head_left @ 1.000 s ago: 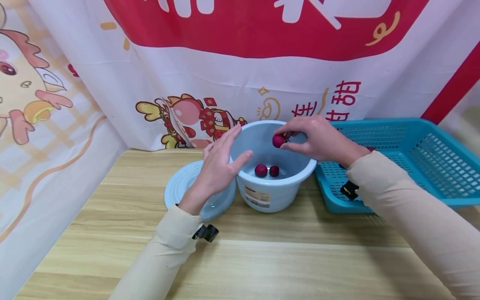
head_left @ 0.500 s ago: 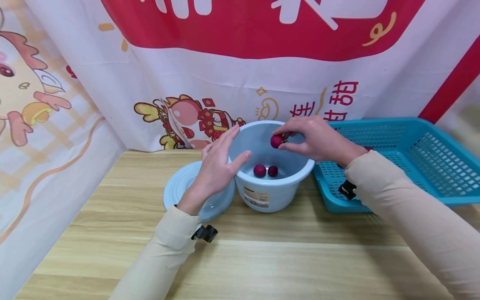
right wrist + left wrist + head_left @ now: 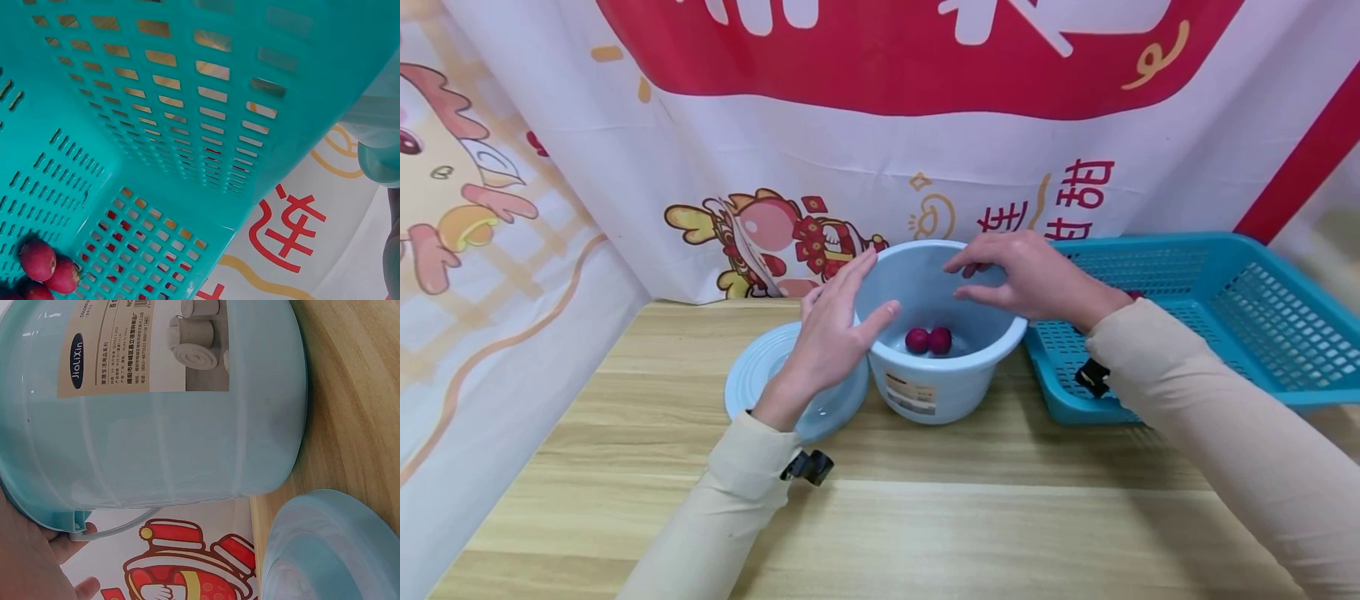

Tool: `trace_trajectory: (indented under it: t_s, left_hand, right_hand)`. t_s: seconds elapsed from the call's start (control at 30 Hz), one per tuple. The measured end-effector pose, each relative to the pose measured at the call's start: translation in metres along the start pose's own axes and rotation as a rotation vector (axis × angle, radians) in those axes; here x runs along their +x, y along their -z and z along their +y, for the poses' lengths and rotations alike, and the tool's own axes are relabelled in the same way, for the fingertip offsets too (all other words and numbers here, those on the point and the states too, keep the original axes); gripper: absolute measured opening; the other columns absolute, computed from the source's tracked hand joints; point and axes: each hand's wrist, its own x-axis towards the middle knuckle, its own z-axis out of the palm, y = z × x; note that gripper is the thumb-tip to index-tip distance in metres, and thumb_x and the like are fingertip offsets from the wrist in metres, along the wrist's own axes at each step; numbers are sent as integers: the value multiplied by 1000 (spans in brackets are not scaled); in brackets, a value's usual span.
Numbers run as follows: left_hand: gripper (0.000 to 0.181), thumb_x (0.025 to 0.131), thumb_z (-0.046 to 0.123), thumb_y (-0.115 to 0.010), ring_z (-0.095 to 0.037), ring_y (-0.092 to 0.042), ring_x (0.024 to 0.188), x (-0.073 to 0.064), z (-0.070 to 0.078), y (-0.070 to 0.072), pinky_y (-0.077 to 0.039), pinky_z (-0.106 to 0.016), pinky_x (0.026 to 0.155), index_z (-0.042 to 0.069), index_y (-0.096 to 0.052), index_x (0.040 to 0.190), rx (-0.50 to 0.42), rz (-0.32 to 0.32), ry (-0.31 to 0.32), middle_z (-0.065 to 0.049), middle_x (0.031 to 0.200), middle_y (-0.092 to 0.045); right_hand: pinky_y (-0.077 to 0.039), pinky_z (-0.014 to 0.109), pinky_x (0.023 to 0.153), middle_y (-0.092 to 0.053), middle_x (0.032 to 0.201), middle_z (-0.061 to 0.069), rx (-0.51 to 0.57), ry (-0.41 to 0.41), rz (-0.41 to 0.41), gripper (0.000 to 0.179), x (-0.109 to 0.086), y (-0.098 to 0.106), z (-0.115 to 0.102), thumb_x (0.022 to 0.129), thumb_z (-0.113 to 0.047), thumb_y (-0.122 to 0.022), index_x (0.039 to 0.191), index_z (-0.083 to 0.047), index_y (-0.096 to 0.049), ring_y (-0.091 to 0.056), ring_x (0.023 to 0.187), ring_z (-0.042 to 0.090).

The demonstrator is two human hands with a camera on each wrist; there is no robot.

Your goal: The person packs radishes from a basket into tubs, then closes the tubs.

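Cloth backdrop (image 3: 850, 142): white and red with printed figures, hanging behind everything, unchanged
Table (image 3: 647, 400): wood-grained, carrying the basket, bucket and lid
Basket (image 3: 1187, 271): teal and perforated, on the table just right of the bucket, partly behind the right forearm
Bucket (image 3: 962, 387): pale blue, upright and uncovered, with a paper label on its front
Lid (image 3: 756, 367): pale blue, flat on the table at the bucket's left, partly under the left hand and wrist
Left hand (image 3: 831, 342): its fingers extended against the left rim, thumb apart over the bucket's mouth; it seems to steady the bucket, much as half a second ago
Right hand (image 3: 1022, 275): over the bucket's right side, thumb and index fingertips apart with nothing between them; half a second ago they pinched a radish
Radishes in the bucket (image 3: 939, 340): two seen side by side on the bottom, the right one looking larger than the one seen there before, so the released radish probably landed there; whether it hides another cannot be told
Radishes in the basket (image 3: 38, 259): at least three clustered in the right wrist view, so the transfer looks only partly done, though this one release seems complete
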Motion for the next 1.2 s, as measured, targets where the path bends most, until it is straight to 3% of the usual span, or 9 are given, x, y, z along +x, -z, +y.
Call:
trace_trajectory:
  t_s: [0.23,0.53,0.63,0.7,0.77,0.97,1.2]
  left_hand:
    - [77,103,53,-53,-25,-30,162,0,-2,1,-8,-63,129,20,-30,169,0,2,-1,2,178,-27]
    - [78,102,54,-53,-23,-30,162,0,-1,1,-8,-62,129,20,-30,169,-8,6,-5,4,177,-27]
    - [78,102,54,-52,-23,-30,162,1,-1,0,-8,-62,129,20,-30,169,-10,8,-5,4,177,-27]
    - [78,102,54,-52,-23,-30,162,1,-1,0,-8,-62,129,20,-30,169,-11,9,-4,4,177,-27]
    - [78,102,54,-52,-23,-30,162,1,-2,0,-8,-62,129,20,-30,169,-10,9,-4,4,177,-27]
    - [77,102,53,-53,-25,-30,162,1,-2,-1,-9,-62,129,20,-30,169,-4,8,-6,3,177,-27]
    - [77,102,53,-53,-24,-30,162,1,-1,-1,-8,-61,129,20,-30,169,-9,7,-3,3,177,-27]
  right_hand:
    - [-64,51,89,-78,124,10,16,4,12,41,2,0,0,87,-21,-89,125,-13,-78,-76,111,29]
    - [-64,51,91,-79,122,8,86,-10,170,47,-10,9,10,82,-16,-92,126,-13,-77,-76,107,26]
    - [-64,46,91,-78,124,6,82,-30,200,48,-17,17,19,84,-16,-91,129,-14,-76,-75,108,24]
    - [-64,36,92,-77,125,4,78,-62,214,48,-22,22,26,85,-18,-90,130,-16,-76,-74,109,23]
    - [-63,34,92,-76,127,3,64,-103,219,48,-29,27,34,87,-22,-89,132,-18,-75,-73,111,21]
    - [-61,59,93,-74,132,7,57,-224,202,51,-48,34,63,89,-30,-86,137,-20,-72,-70,114,29]
    - [-62,59,88,-72,133,15,43,-396,128,56,-67,38,99,90,-36,-85,141,-18,-69,-66,116,35]
